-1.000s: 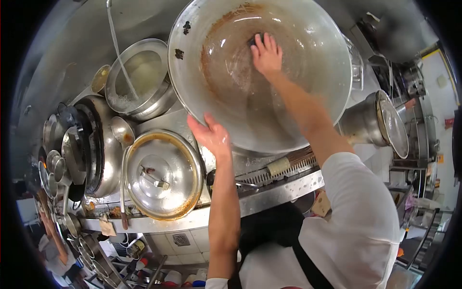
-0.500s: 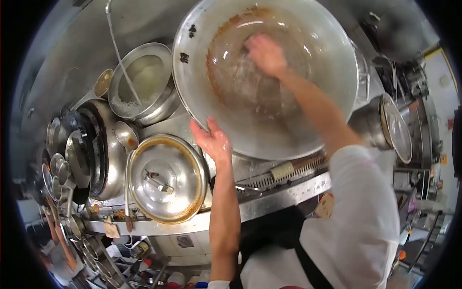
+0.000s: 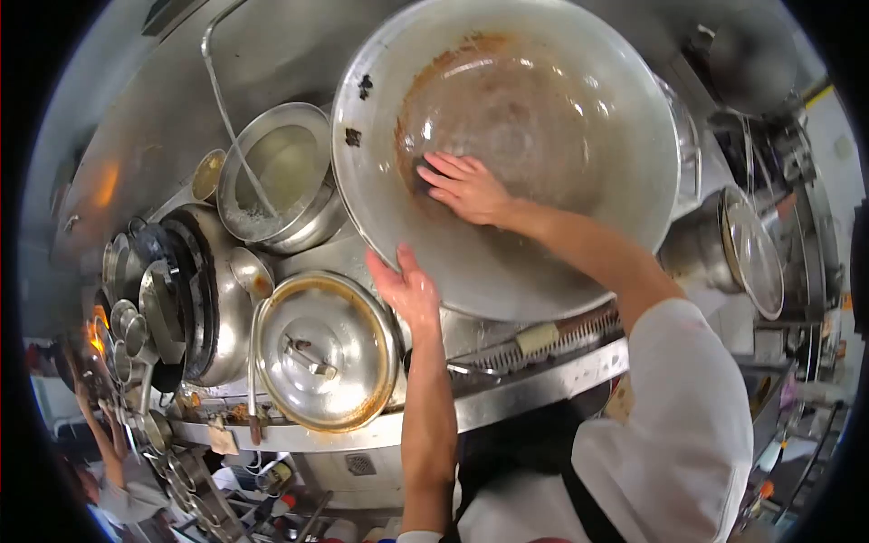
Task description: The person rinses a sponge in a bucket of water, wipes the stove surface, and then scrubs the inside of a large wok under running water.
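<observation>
A big steel wok (image 3: 579, 226) stands tilted in front of me, its inside wet and streaked with brown residue. My left hand (image 3: 405, 288) grips its lower left rim. Inside the wok my right hand (image 3: 465, 188) presses a dark scrub pad (image 3: 422, 174) against the left part of the wall. Most of the pad is hidden under my fingers.
A lidded pot (image 3: 324, 351) with a brown-stained rim sits left of my left arm. Behind it stands a deep pot (image 3: 279, 174) holding a long-handled ladle (image 3: 226, 109). Stacked woks and small bowls (image 3: 163, 308) crowd the left. Another steel pot (image 3: 733, 244) lies at the right.
My right hand has swept the pad from the wok's upper middle down to its left wall. My left hand has stayed on the rim.
</observation>
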The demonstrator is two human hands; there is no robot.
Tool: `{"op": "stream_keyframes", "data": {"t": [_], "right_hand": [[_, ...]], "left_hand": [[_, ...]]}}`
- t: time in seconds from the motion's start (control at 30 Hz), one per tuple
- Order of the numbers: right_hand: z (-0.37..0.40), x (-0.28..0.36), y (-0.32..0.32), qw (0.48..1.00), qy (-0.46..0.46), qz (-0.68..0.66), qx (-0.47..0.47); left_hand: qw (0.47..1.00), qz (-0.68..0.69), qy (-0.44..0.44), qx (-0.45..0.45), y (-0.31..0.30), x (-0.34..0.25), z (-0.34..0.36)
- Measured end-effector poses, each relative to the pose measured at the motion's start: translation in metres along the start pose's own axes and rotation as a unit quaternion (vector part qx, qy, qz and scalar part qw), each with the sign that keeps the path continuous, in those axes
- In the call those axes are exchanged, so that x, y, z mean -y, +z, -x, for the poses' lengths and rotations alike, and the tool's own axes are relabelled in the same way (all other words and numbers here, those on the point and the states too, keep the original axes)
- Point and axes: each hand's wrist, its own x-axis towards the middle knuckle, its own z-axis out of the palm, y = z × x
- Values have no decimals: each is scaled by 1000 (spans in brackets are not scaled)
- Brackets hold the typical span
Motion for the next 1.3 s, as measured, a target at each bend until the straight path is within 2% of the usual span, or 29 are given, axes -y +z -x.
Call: {"op": "stream_keyframes", "data": {"t": [0.03, 0.07, 0.1, 0.13, 0.17, 0.2, 0.3, 0.37, 0.4, 0.43, 0.5, 0.53, 0.6, 0.67, 0.7, 0.73, 0.77, 0.8, 0.83, 0.87, 0.9, 0.93, 1.0, 1.07, 1.1, 1.17, 1.23, 1.27, 1.3], "right_hand": [[8, -7, 9, 986, -152, -64, 35], [12, -66, 47, 987, -132, -74, 43], [11, -144, 91, 993, 64, -75, -68], [-29, -123, 136, 947, 250, -68, -189], [-38, -67, 38, 928, 287, 180, -153], [-40, -70, 28, 928, 288, 180, -152], [-49, -106, 11, 961, 248, 82, -87], [-23, -97, 9, 973, 231, -3, -19], [-30, -100, 4, 978, 207, -40, 4], [-30, -84, 4, 978, 205, -39, -1], [-7, -14, -24, 974, 152, 119, 116], [2, -26, -37, 972, 156, 131, 115], [30, -65, -58, 990, 11, 46, 133], [84, -88, -70, 977, -121, -63, 163], [62, -124, -73, 987, -18, -12, 162], [52, -126, -56, 986, -24, -8, 163], [37, -94, -45, 990, 109, 47, 80], [31, -63, -37, 965, 239, 104, -2], [45, -34, -23, 986, 100, 127, 51], [71, -20, -32, 984, 107, 135, 49], [102, -4, -46, 994, 36, -12, 101], [126, -5, -61, 975, -40, -158, 153], [126, -89, -94, 967, -52, -92, 233], [70, -134, -93, 955, 144, 95, 241], [61, -119, -63, 956, 138, 92, 243], [50, -71, 8, 975, 183, 88, 93], [94, 11, -22, 991, 74, -60, 97], [107, 12, -49, 978, 35, -85, 189], [131, -7, -79, 954, -2, -108, 281]], "left_hand": [[1000, 13, 20, -5, 5, 7, -1], [999, 4, 29, 14, -7, 13, 9], [1000, -3, 20, 15, -9, 15, 17], [1000, -7, 23, 4, -4, 14, 10], [1000, -17, 22, 2, -4, 11, 8], [1000, -18, 21, 3, -4, 10, 11], [999, 26, 2, -29, 8, 9, 5], [999, 2, 31, 12, -3, 15, 8], [999, 6, 32, 4, 1, 17, 7], [999, -13, 45, -9, 4, 17, 3], [997, -71, 26, -12, -1, 16, 7], [998, -61, 26, -4, 4, 11, 11], [999, 27, 9, -27, 6, 2, 11], [1000, 1, 19, -14, -7, 17, 10], [999, -10, 32, -17, -4, 20, 5], [999, -19, 42, -22, 2, 24, 3], [999, -22, 31, -17, 1, 23, 7], [998, -63, 11, -22, -1, 17, 11], [995, -97, 4, -25, 3, 11, 8], [996, -92, 8, -16, 7, 11, 6], [997, -73, 28, -25, 5, 14, 6], [997, -50, 45, -38, 5, 16, 6], [999, -37, 20, -34, 0, 14, 10], [989, -111, 82, -57, 3, 15, 5], [989, -113, 78, -62, 0, 15, 5], [995, -95, -24, -4, 1, 9, 8], [999, -50, -6, -8, 5, 14, 11], [1000, -6, 17, -22, 5, 13, 7], [999, -38, 33, -10, 2, 5, 8]]}}
